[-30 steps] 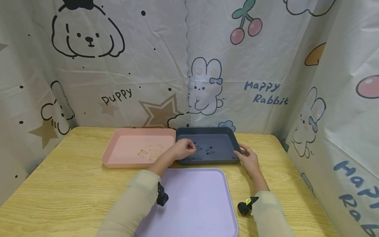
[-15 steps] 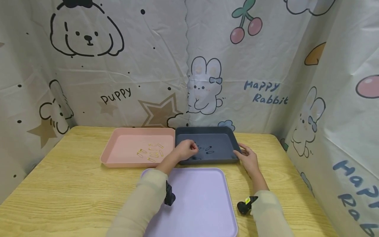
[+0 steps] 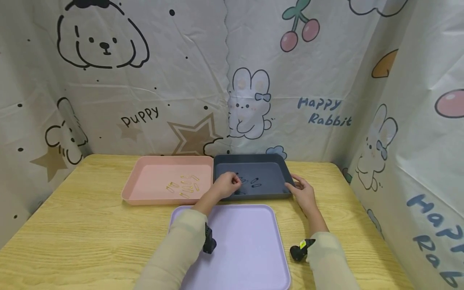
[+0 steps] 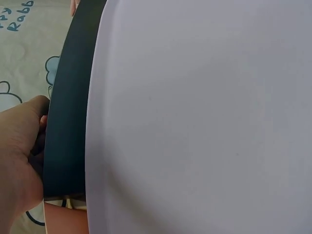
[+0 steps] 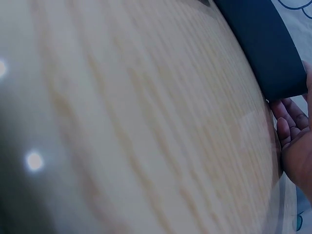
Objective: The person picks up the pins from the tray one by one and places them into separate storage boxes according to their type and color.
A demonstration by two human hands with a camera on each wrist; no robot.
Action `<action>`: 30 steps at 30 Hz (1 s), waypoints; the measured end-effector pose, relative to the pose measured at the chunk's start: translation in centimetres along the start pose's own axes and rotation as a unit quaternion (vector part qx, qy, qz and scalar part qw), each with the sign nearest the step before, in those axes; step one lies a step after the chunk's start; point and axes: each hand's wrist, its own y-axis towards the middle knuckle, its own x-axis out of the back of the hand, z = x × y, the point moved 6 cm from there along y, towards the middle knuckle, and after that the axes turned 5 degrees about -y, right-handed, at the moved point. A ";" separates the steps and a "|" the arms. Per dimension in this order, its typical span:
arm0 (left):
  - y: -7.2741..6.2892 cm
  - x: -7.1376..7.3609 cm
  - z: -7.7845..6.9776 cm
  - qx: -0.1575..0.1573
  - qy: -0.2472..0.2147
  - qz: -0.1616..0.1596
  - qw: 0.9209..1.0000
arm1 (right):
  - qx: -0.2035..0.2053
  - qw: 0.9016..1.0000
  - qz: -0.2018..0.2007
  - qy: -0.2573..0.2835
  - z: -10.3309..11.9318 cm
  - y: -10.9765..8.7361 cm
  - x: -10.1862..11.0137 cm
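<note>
My left hand (image 3: 226, 185) is over the left part of the dark blue tray (image 3: 268, 163), fingers curled with thumb and fingertips together. A thin loop like a safety pin (image 4: 49, 91) shows at those fingertips in the left wrist view; its colour is unclear. Several black safety pins (image 3: 256, 185) lie in the dark tray, some partly hidden by this hand. My right hand (image 3: 304, 195) grips the tray's right front corner, thumb on the rim and fingers round the side. Several gold safety pins (image 3: 186, 188) lie in the pink tray (image 3: 148, 177), left of the dark one.
A lilac tray (image 3: 246, 245) lies in front of both trays, under my left forearm. All three rest on a wood-grain table (image 3: 90, 233). A printed curtain (image 3: 181, 88) stands behind and along both sides.
My left hand has moved a little right over the dark tray, then slightly back left. The right hand keeps its grip on the corner. The head view has tilted slightly.
</note>
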 end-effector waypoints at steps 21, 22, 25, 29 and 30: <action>-0.1 -0.1 0.0 0.027 0.044 -0.014 0.999 | 0.005 1.000 -0.003 0.006 0.0 0.0 0.1; -0.1 -0.1 0.1 0.029 0.046 -0.015 0.998 | 0.004 1.000 -0.003 0.008 0.0 0.0 0.1; 0.0 -0.1 0.1 0.032 0.048 -0.019 0.998 | 0.002 1.000 -0.005 0.009 0.0 0.0 0.0; 0.0 -0.1 0.2 0.028 0.052 -0.025 0.998 | 0.000 1.000 -0.005 0.009 -0.1 0.1 0.0; 0.0 -0.1 0.2 0.026 0.053 -0.026 0.998 | 0.000 1.000 -0.006 0.008 -0.1 0.1 -0.1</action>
